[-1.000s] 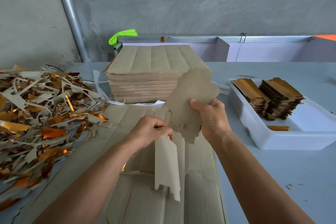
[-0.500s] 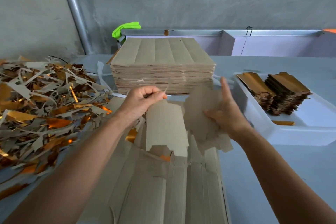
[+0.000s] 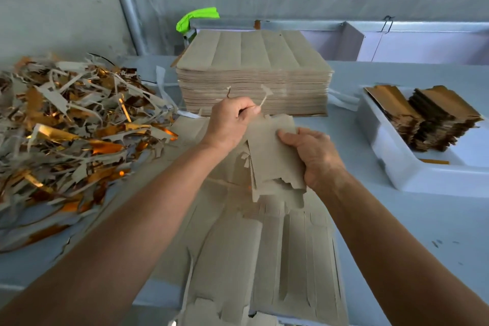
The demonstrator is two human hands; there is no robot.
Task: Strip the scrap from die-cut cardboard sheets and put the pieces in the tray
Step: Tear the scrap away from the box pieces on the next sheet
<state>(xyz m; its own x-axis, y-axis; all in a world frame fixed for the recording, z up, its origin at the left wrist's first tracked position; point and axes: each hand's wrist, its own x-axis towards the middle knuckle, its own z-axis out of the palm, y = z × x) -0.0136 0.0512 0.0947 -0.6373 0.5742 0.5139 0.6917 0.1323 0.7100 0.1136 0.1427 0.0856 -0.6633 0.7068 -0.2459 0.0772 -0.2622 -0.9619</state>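
Observation:
A die-cut cardboard sheet (image 3: 264,251) lies flat in front of me, grey-brown side up, partly torn apart. My right hand (image 3: 315,156) grips a small stack of stripped pieces (image 3: 272,156) just above the sheet. My left hand (image 3: 230,122) pinches a thin scrap sliver (image 3: 264,96) that sticks up between its fingers, close to the top left edge of the stack. A white tray (image 3: 391,156) at the right holds two rows of stacked pieces (image 3: 434,116), gold faces up.
A tall stack of uncut sheets (image 3: 254,74) stands behind my hands. A big heap of grey and gold scrap strips (image 3: 66,130) covers the table's left side. A green cloth (image 3: 195,17) lies behind the stack, by a metal rail and a concrete wall.
My right hand has closed round the pieces and brought them together into one stack. My left hand has let go of the wide piece and now pinches a thin sliver.

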